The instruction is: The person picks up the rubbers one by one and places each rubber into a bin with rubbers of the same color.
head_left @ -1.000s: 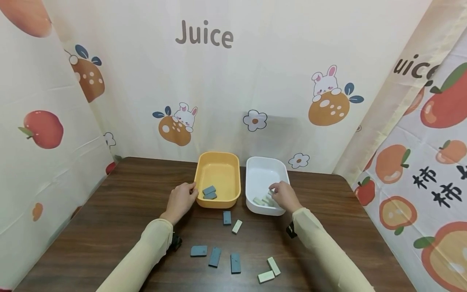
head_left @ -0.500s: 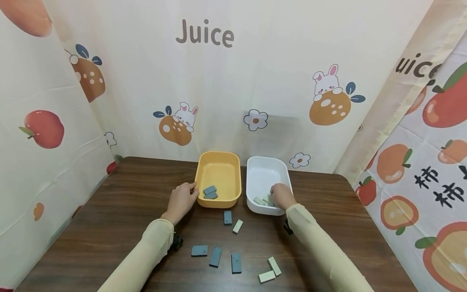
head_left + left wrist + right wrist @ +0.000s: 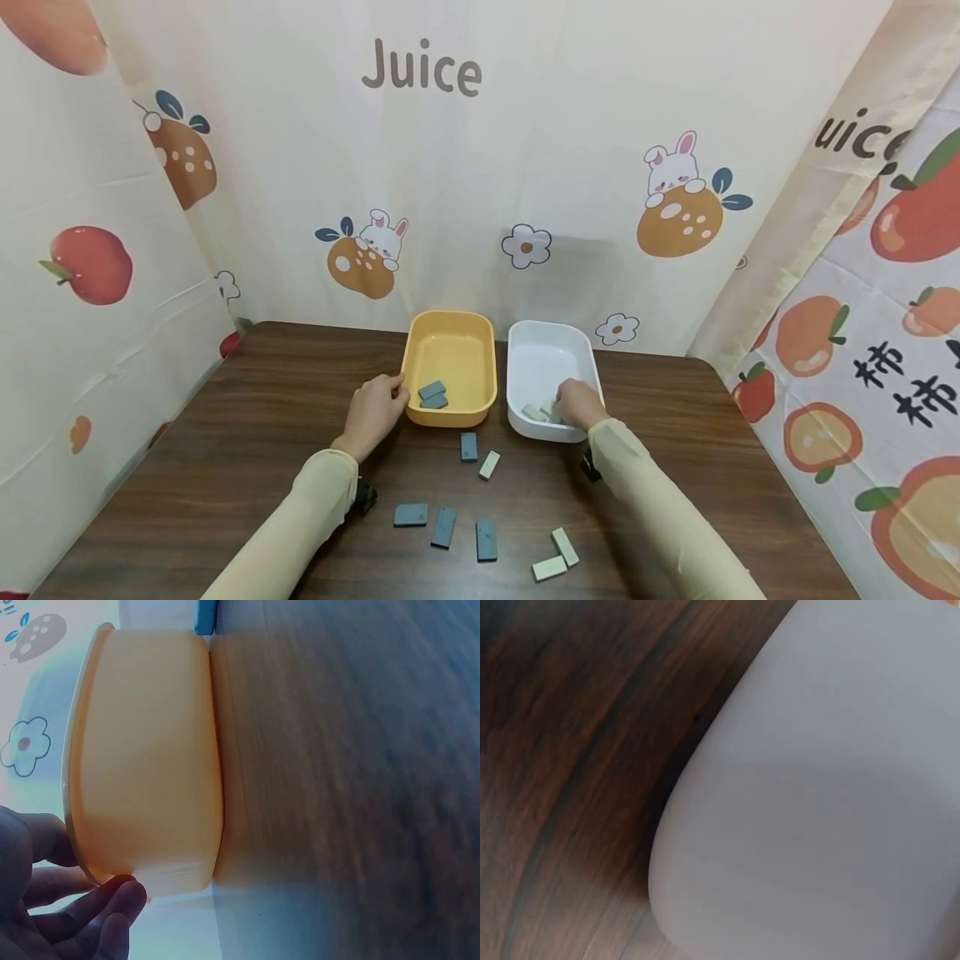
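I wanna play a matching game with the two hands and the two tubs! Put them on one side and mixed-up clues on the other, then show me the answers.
Things:
1. left hand
2. yellow tub
3. right hand
4. white tub

Clues:
A. has pale green blocks in it
B. touches the edge of a tub from outside
C. is partly down inside a tub
D. has two blue-grey blocks in it

Right pairs: 1-B, 2-D, 3-C, 4-A

White bin (image 3: 802, 810) — on wooden table (image 3: 570, 780)
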A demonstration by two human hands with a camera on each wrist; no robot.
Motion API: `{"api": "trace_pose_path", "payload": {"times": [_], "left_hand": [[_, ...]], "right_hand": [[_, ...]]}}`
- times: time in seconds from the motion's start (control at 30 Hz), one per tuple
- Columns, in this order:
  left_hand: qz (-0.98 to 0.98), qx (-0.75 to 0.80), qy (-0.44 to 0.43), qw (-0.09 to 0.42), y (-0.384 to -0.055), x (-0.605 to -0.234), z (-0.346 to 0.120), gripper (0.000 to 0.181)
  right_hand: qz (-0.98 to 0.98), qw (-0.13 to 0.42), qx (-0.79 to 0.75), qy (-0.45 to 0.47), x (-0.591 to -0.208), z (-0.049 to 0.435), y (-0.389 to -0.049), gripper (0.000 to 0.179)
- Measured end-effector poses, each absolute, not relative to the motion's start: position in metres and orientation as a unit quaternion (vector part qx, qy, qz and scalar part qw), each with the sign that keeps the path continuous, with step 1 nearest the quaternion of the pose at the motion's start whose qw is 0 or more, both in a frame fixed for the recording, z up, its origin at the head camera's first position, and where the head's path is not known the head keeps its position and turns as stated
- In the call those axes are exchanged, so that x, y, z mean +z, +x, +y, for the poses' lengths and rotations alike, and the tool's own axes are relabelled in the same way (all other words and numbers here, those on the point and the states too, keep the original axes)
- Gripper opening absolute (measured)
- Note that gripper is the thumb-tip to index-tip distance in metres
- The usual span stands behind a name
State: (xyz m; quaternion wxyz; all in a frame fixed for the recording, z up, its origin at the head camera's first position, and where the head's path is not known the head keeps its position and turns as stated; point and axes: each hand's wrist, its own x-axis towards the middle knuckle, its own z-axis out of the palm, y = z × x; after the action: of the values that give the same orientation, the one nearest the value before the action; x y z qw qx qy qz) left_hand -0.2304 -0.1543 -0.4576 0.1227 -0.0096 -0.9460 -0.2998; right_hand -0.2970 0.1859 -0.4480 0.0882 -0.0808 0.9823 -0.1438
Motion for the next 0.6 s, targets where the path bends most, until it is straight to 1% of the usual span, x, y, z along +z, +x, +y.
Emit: {"api": "trace_pose_path", "payload": {"times": [0.23, 0.6], "left_hand": [[-0.945, -0.301, -0.014, 0.129, -0.231, -0.459, -0.154, 0.037], [-0.943, -0.304, -0.016, 0.134, -0.231, -0.461, -0.155, 0.037]], "right_hand": [[0.979, 0.086, -0.165, -0.083, -0.448, 0.185, -0.294, 0.019], [0.971, 0.022, -0.215, -0.105, -0.433, 0.194, -0.283, 0.022]]}}
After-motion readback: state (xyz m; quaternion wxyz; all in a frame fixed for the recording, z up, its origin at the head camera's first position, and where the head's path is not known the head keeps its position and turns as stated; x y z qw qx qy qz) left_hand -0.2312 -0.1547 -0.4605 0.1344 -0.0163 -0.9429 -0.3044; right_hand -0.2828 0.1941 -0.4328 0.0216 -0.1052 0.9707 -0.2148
